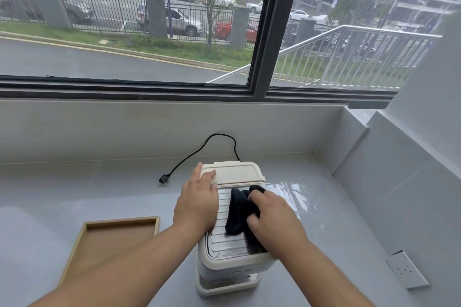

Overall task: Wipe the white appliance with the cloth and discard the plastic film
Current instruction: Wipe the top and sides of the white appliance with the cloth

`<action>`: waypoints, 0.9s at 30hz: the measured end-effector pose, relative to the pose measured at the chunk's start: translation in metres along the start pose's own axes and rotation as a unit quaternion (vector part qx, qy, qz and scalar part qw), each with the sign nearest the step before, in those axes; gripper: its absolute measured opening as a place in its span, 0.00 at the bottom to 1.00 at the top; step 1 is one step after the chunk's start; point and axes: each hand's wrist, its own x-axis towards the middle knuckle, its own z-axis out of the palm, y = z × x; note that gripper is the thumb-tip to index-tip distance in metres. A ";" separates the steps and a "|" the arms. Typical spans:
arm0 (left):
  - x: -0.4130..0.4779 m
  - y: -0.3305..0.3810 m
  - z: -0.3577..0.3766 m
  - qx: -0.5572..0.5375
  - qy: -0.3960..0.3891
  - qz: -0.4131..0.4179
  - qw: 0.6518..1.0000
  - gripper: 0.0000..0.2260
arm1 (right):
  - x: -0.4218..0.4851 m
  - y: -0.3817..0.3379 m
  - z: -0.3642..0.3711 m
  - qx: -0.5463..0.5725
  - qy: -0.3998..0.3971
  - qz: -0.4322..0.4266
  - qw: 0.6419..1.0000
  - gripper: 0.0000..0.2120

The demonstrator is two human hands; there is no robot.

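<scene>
From the head camera I see my left hand (199,200) lying flat and unclenched on the white appliance (233,255) on the counter (99,189); my right hand (275,217) grasps the dark cloth (238,209) against its ribbed top, plastic film (296,194) just right.

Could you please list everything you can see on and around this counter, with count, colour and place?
appliance: one, white, centre of counter, ridged metal top
cloth: one, black, on appliance top
plastic film: one, clear, on counter right of appliance
power cord: one, black, behind appliance, plug lying loose
tray: one, wooden brown, left of appliance
wall socket: one, white, right wall
left hand: flat on appliance, steadying it
right hand: gripping cloth
</scene>
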 end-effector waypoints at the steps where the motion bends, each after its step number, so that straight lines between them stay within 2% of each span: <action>1: 0.000 0.000 0.000 -0.003 0.001 0.001 1.000 0.21 | 0.010 0.001 0.000 -0.001 0.006 0.003 1.000 0.08; 12: 0.007 -0.006 0.006 -0.029 0.035 0.011 0.999 0.19 | 0.106 -0.014 0.017 -0.025 0.048 -0.007 0.999 0.08; 16: 0.007 -0.006 0.005 -0.088 0.054 0.000 0.995 0.22 | 0.125 -0.035 0.025 -0.014 0.053 -0.033 0.998 0.08; 21: 0.001 -0.004 0.004 -0.180 0.082 -0.043 0.979 0.31 | 0.117 -0.058 0.043 0.020 0.050 -0.111 0.992 0.09; 27: 0.005 -0.007 0.000 -0.204 0.123 -0.071 0.969 0.31 | 0.089 -0.058 0.043 0.036 0.034 -0.139 0.989 0.09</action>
